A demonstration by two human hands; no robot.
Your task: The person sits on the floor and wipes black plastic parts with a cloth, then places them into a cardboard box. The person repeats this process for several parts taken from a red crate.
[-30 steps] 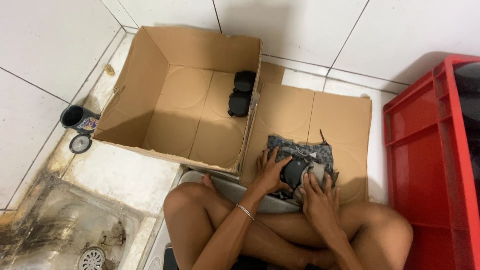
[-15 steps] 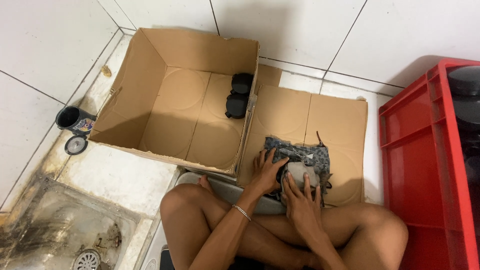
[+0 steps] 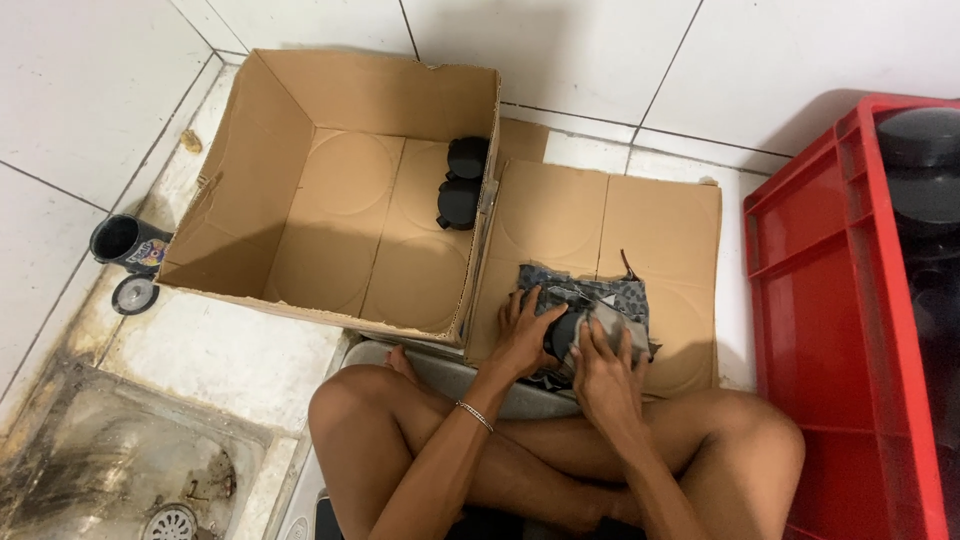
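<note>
**Wiping a dark round part: two boxed, one in hand, more waiting**

While the person sits cross-legged on the tiled floor, both hands work at the lower centre of the frame over a flattened cardboard sheet [image 3: 640, 225]. The left hand [image 3: 522, 338] cups a dark round part [image 3: 563, 332] from the left side, its grip closed around the part's edge. The right hand [image 3: 600, 375] presses a patterned grey cloth [image 3: 610, 300] against the part from the right; its grip is closed on the cloth, fingers spread flat over it. Part and cloth lie together on the sheet, just above the person's crossed legs.

To the left, occupying the upper centre, an open cardboard box [image 3: 300, 200] holds two similar dark round parts [image 3: 462, 180], set one above the other and touching, against its right wall. The remainder of the box floor is bare. At the right edge, a red plastic crate [image 3: 820, 300] contains further dark round shapes [image 3: 920, 170], stacked at its upper right; their number cannot be told.

Judged from this layout, the work is at an early stage: two parts appear finished and boxed, a third is being wiped, and the crate seems to hold more to come.

A dark cup [image 3: 125, 240] and a round lid [image 3: 133, 294] stand at the left edge, near a stained floor drain [image 3: 170, 520].
</note>
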